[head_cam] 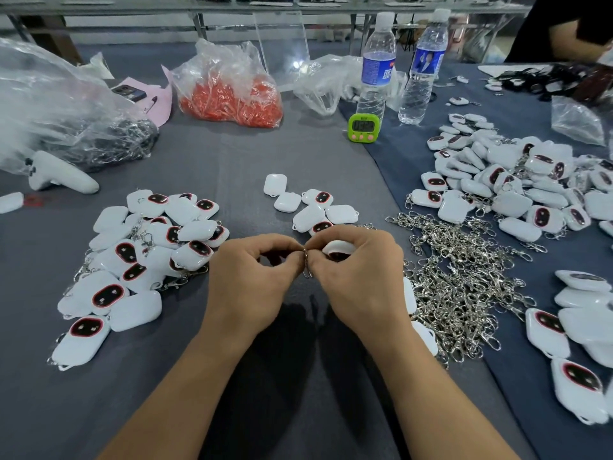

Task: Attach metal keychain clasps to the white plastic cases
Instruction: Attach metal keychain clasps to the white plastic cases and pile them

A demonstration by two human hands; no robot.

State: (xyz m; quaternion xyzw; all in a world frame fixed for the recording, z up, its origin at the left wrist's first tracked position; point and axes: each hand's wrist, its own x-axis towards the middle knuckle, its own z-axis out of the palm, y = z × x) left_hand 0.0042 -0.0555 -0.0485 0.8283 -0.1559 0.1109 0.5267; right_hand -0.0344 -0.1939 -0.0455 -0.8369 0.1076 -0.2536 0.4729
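Note:
My left hand (252,273) and my right hand (358,270) meet above the table's middle. Between their fingertips they pinch a metal keychain clasp (306,263), which hangs down a little. My right hand also grips a white plastic case (338,249) with a dark red-rimmed face; only its top edge shows past the fingers. To the right of my hands lies a heap of loose metal clasps (464,277). Several bare white cases (308,207) lie just beyond my hands.
A pile of cases with clasps (139,260) lies on the left, and a larger pile (517,187) on the right. Behind stand two water bottles (376,68), a green timer (363,127), a bag of orange parts (229,94) and a white controller (56,174). Another person's arm (577,31) is at the far right.

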